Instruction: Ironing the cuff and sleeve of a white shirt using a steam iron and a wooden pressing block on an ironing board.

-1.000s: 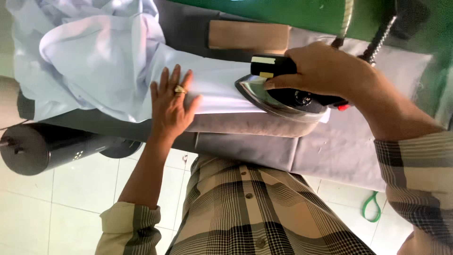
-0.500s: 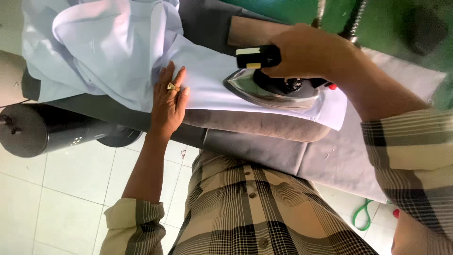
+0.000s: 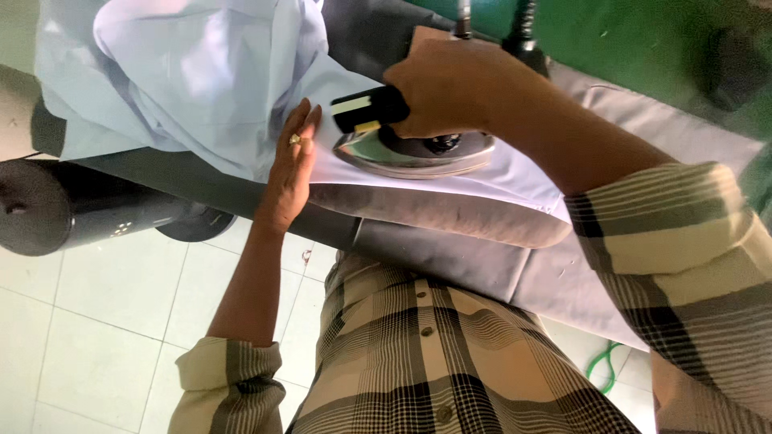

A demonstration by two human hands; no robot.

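Head view: right hand (image 3: 450, 84) clamped on the handle of the iron (image 3: 414, 149), soleplate flat on the pale blue garment (image 3: 201, 80). Since the frame a second ago the iron has slid left along the smoothed strip of cloth, toward the left hand (image 3: 289, 173); its nose now sits just beside those fingers, where before there was a clear gap. Left hand lies open and flat, palm down, pinning the cloth at the near edge of the grey ironing board (image 3: 434, 213), ring visible; it has barely moved. Judgement: pass is mid-stroke, right part of the strip done, bunched fabric upper left not yet pressed. Dark cylinder (image 3: 48, 205) sits low left over the tiled floor (image 3: 104, 321).
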